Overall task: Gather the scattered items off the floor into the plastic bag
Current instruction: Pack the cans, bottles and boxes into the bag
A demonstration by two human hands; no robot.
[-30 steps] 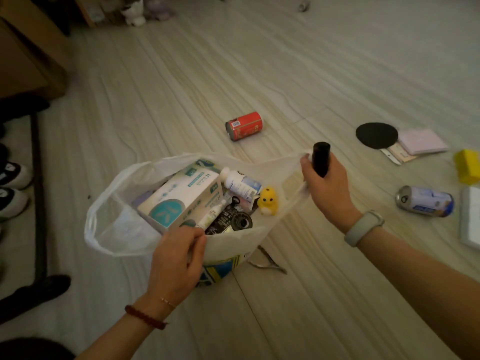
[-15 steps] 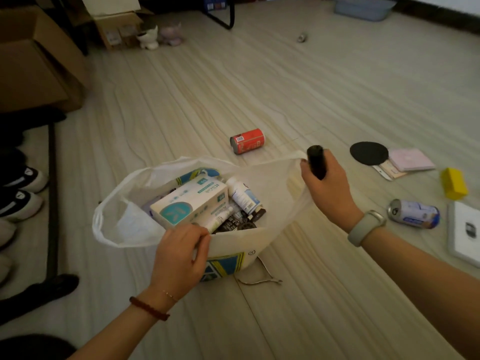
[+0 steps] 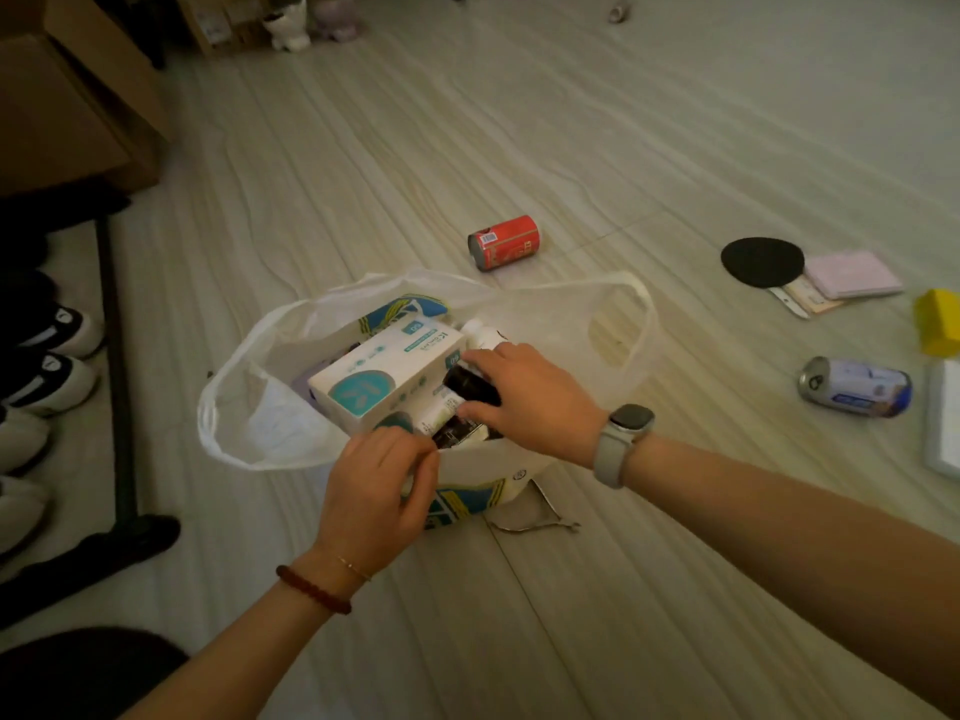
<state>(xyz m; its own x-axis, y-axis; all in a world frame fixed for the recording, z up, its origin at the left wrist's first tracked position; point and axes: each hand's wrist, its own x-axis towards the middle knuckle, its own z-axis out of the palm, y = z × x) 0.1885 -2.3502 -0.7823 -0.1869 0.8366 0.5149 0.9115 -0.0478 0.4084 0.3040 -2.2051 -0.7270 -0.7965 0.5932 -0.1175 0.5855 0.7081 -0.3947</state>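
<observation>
Two hands work at the white plastic bag (image 3: 621,324), which stands open on the floor (image 3: 597,122) at frame centre. The left hand (image 3: 376,491) pinches the bag's near rim. Inside lies a white-and-teal box (image 3: 384,379). The right hand (image 3: 524,394), reaching into the bag mouth, grips a black cylinder (image 3: 470,389). Above the bag lies a red can (image 3: 504,242). At right, on the floor, lie a black disc (image 3: 761,261), a blue-and-white can (image 3: 857,388) and a yellow block (image 3: 939,320).
</observation>
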